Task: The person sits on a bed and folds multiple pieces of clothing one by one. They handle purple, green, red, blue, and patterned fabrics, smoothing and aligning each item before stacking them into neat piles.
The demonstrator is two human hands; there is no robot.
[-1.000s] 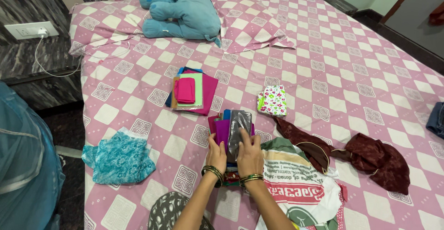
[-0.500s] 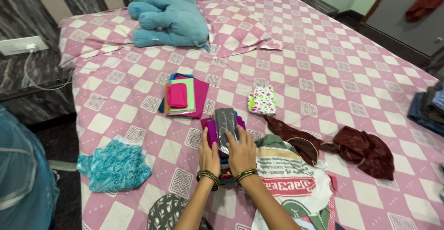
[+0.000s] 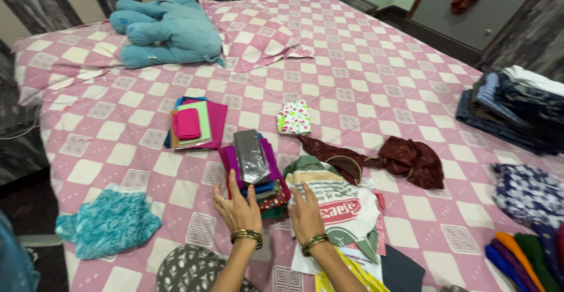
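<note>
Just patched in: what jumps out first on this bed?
Both hands, left and right, frame a pile of folded cloths at the near middle of the pink checked bed. A blue soft toy lies by the far pillow, and a maroon garment sprawls right of the pile.

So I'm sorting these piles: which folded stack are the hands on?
The near stack with the grey piece on top, flanked by the left hand and right hand; the pink-topped stack lies farther off, untouched.

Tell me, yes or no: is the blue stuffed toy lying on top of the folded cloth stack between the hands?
No, the blue stuffed toy lies near the pillow, well apart from the folded cloth stack.
</note>
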